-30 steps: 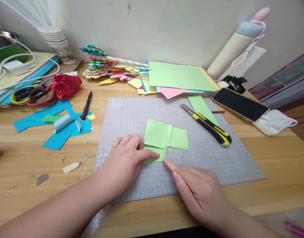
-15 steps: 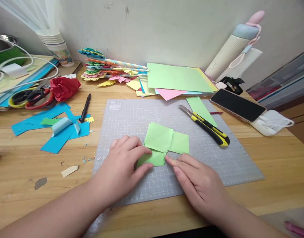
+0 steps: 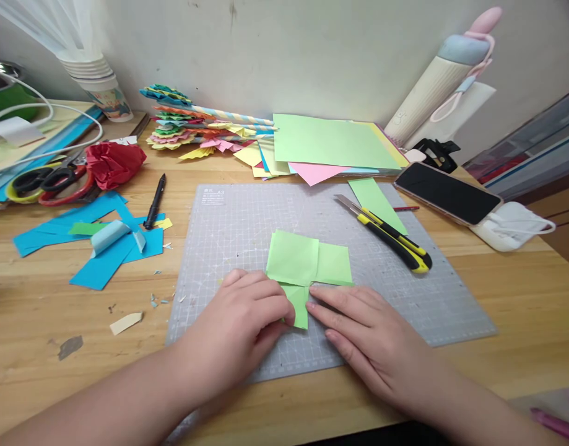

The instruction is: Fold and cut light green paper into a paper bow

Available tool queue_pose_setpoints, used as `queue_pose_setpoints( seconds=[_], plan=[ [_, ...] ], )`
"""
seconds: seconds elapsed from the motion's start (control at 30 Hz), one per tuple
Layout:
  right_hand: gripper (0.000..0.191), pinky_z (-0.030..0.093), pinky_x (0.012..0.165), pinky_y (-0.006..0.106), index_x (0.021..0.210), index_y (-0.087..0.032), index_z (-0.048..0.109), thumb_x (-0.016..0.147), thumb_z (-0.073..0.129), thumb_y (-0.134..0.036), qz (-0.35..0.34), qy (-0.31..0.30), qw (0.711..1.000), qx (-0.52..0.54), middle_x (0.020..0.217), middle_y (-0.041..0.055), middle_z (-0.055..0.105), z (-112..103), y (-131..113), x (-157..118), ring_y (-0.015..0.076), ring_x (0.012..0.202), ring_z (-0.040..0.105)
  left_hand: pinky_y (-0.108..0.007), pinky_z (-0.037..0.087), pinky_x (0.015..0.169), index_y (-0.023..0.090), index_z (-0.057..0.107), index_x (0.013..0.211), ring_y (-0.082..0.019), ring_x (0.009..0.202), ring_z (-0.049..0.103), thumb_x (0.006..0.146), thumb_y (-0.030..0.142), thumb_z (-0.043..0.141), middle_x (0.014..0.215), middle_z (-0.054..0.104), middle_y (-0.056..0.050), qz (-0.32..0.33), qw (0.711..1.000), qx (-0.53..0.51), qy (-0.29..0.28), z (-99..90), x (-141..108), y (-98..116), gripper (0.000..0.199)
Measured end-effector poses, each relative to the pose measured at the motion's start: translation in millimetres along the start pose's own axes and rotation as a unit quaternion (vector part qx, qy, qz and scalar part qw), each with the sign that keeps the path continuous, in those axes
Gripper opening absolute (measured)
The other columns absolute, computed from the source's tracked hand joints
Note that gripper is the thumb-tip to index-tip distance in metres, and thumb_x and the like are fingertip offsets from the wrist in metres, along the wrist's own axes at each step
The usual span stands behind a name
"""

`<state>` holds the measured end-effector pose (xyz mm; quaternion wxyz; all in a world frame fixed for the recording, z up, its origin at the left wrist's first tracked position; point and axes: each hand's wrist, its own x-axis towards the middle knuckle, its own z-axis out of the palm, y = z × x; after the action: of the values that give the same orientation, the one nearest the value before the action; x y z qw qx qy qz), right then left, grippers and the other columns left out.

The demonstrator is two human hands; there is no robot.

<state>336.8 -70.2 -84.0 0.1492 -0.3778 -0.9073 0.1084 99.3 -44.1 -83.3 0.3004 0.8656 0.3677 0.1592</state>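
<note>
A light green folded paper (image 3: 292, 257) lies on the grey cutting mat (image 3: 238, 217), made up of joined square sections. My left hand (image 3: 249, 316) pinches the lower left section between thumb and curled fingers, covering part of it. On the other side, my right hand (image 3: 372, 334) lies low over the mat with its fingers stretched out, the index and middle fingertips at the paper's inner corner and lower edge. A yellow and black utility knife (image 3: 390, 238), blade out, rests to the right, partly over a green paper strip (image 3: 374, 201).
Blue paper scraps (image 3: 103, 266), a black pen (image 3: 155, 201), scissors (image 3: 52, 179) and a crumpled red paper ball (image 3: 114, 164) lie at left. Paper flowers on striped straws (image 3: 233, 114) and stacked coloured sheets (image 3: 330, 142) are behind. A phone (image 3: 449, 192) and a bottle (image 3: 437, 87) stand right.
The lower green section now reaches closer to me. My left fingers have curled in and shifted right over it. My right hand's fingers have stretched out along the paper's edge.
</note>
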Motion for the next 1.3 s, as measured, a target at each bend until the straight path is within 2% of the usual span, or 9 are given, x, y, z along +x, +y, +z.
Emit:
queue_pose_setpoints(
  seconds=[0.17, 0.33, 0.47, 0.6, 0.73, 0.83, 0.97, 1.07, 1.3],
  plan=[
    [0.033, 0.051, 0.088, 0.041, 0.124, -0.009, 0.060, 0.096, 0.046, -0.018, -0.042, -0.003, 0.998, -0.045, 0.126, 0.0121, 0.064, -0.4, -0.3, 2.9, 0.0229, 0.109, 0.059, -0.034, 0.028, 0.077, 0.023, 0.058, 0.085, -0.014, 0.087, 0.052, 0.092, 0.017, 0.053, 0.087, 0.063, 0.006, 0.007, 1.000, 0.003, -0.009, -2.7, 0.3, 2.6, 0.010],
    [0.033, 0.051, 0.085, 0.037, 0.128, -0.014, 0.058, 0.097, 0.045, -0.018, -0.065, -0.001, 0.996, -0.062, 0.124, 0.0080, 0.066, 1.4, 2.2, 0.5, 0.0186, 0.107, 0.060, -0.034, 0.027, 0.078, 0.026, 0.062, 0.092, -0.014, 0.088, 0.054, 0.091, 0.016, 0.053, 0.088, 0.064, 0.006, 0.013, 1.000, 0.015, -0.008, -2.9, 1.6, 2.9, 0.014],
    [0.029, 0.051, 0.084, 0.039, 0.120, -0.014, 0.062, 0.097, 0.043, -0.016, -0.084, 0.001, 0.994, -0.064, 0.118, 0.0074, 0.068, 2.1, 3.4, 2.0, 0.0193, 0.105, 0.061, -0.034, 0.027, 0.077, 0.027, 0.064, 0.091, -0.014, 0.086, 0.055, 0.092, 0.018, 0.052, 0.087, 0.064, 0.005, 0.013, 1.000, 0.015, -0.002, -2.5, 0.7, 4.1, 0.015],
    [0.030, 0.050, 0.089, 0.043, 0.109, -0.013, 0.066, 0.099, 0.039, -0.015, -0.122, -0.026, 0.989, -0.077, 0.119, 0.0077, 0.067, -3.0, 4.5, 10.5, 0.0227, 0.113, 0.058, -0.035, 0.028, 0.076, 0.023, 0.063, 0.084, -0.017, 0.084, 0.054, 0.089, 0.027, 0.058, 0.083, 0.063, 0.003, -0.026, 0.999, 0.026, 0.016, 0.9, -0.1, 7.7, 0.008],
    [0.030, 0.050, 0.090, 0.039, 0.107, -0.015, 0.067, 0.098, 0.038, -0.016, -0.103, -0.074, 0.992, -0.008, 0.111, 0.0072, 0.069, -14.8, 8.7, 23.2, 0.0206, 0.103, 0.062, -0.036, 0.029, 0.073, 0.020, 0.058, 0.073, -0.019, 0.079, 0.052, 0.090, 0.035, 0.057, 0.076, 0.060, 0.001, -0.091, 0.992, 0.068, 0.059, 6.0, 1.7, 8.0, 0.023],
    [0.029, 0.053, 0.086, 0.036, 0.105, -0.015, 0.068, 0.095, 0.041, -0.015, -0.071, -0.043, 0.995, 0.061, 0.104, 0.0068, 0.072, -18.7, 12.8, 29.0, 0.0186, 0.094, 0.065, -0.037, 0.029, 0.072, 0.019, 0.055, 0.070, -0.020, 0.078, 0.051, 0.089, 0.037, 0.058, 0.076, 0.057, 0.000, -0.128, 0.985, 0.093, 0.070, 7.8, 3.1, 6.5, 0.025],
    [0.028, 0.056, 0.080, 0.034, 0.109, -0.015, 0.068, 0.091, 0.045, -0.013, -0.068, 0.030, 0.995, 0.065, 0.105, 0.0077, 0.073, -13.5, 15.2, 28.0, 0.0179, 0.091, 0.067, -0.038, 0.029, 0.071, 0.020, 0.053, 0.070, -0.021, 0.079, 0.050, 0.087, 0.036, 0.059, 0.077, 0.055, 0.000, -0.139, 0.983, 0.102, 0.069, 8.7, 3.3, 5.4, 0.025],
    [0.030, 0.056, 0.078, 0.034, 0.113, -0.013, 0.067, 0.091, 0.047, -0.013, -0.091, 0.028, 0.995, 0.044, 0.105, 0.0098, 0.072, -8.8, 14.0, 26.6, 0.0188, 0.092, 0.067, -0.037, 0.029, 0.071, 0.020, 0.052, 0.071, -0.021, 0.079, 0.049, 0.086, 0.034, 0.061, 0.077, 0.054, 0.000, -0.137, 0.983, 0.100, 0.076, 9.8, 3.1, 4.6, 0.023],
    [0.027, 0.056, 0.076, 0.038, 0.109, -0.008, 0.068, 0.090, 0.049, -0.011, -0.104, 0.020, 0.994, 0.040, 0.099, 0.0126, 0.071, -1.7, 11.6, 28.2, 0.0221, 0.087, 0.064, -0.037, 0.029, 0.071, 0.020, 0.051, 0.070, -0.020, 0.077, 0.047, 0.086, 0.031, 0.062, 0.076, 0.052, 0.001, -0.137, 0.983, 0.092, 0.081, 10.8, 3.5, 4.4, 0.023]
  ],
)
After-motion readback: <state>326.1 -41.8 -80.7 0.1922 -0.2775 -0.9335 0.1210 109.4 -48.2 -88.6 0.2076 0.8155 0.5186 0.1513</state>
